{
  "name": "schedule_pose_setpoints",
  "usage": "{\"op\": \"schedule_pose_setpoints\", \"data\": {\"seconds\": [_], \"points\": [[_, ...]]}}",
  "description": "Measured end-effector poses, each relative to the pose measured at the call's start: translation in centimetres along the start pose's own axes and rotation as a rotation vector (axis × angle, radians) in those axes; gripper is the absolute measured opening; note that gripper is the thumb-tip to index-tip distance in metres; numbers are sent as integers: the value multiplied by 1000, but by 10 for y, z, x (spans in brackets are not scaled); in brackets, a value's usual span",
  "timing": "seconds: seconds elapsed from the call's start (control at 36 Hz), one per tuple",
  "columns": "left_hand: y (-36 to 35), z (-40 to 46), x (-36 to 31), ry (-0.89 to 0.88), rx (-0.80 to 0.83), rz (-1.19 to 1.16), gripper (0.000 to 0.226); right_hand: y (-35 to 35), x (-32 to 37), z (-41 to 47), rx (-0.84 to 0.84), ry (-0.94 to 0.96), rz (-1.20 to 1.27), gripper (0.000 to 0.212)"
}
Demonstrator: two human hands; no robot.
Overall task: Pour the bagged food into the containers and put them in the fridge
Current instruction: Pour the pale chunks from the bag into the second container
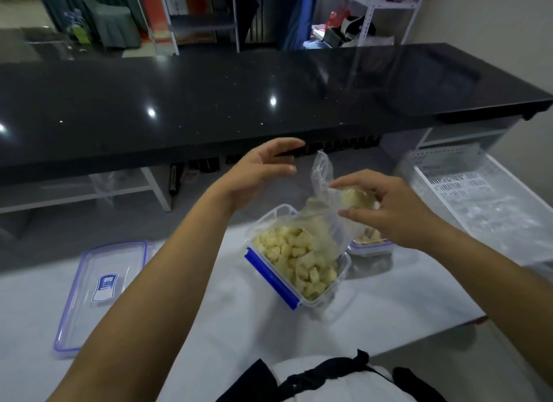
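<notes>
A clear container (pixel 343 270) with blue clips stands on the white table, filled with pale yellow food cubes (pixel 294 258). A clear plastic bag (pixel 321 174) hangs over its far right corner, mouth down in the container, with a few pieces still inside. My right hand (pixel 380 208) pinches the bag's upper end around a clump of food. My left hand (pixel 263 171) hovers above and left of the bag, fingers spread, holding nothing. A second, smaller container (pixel 371 244) with food sits behind the bag, partly hidden by my right hand.
The container's lid (pixel 101 294), blue-rimmed with a label, lies flat at the table's left. A black counter (pixel 239 102) runs across behind the table. A white perforated basket (pixel 478 192) sits at the right. The table's edge (pixel 419 335) runs diagonally at lower right.
</notes>
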State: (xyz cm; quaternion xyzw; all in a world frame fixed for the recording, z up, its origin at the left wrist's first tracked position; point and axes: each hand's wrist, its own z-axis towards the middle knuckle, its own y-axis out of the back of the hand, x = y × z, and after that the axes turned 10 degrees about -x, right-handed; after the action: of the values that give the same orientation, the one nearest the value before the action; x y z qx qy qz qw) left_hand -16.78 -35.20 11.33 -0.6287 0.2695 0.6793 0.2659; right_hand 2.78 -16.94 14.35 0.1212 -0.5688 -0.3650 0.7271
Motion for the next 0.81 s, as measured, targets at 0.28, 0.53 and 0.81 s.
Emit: {"op": "schedule_pose_setpoints", "data": {"seconds": [0.28,0.53,0.81], "points": [[-10,11,-8,45,114,101,23,-2,7,5,32,32,-37,46],[13,1,-6,1,-113,-20,18,1,-16,-5,-102,-242,66,40],[20,-5,-9,-6,-149,-96,10,2,-18,-15,-115,-231,240,16]]}}
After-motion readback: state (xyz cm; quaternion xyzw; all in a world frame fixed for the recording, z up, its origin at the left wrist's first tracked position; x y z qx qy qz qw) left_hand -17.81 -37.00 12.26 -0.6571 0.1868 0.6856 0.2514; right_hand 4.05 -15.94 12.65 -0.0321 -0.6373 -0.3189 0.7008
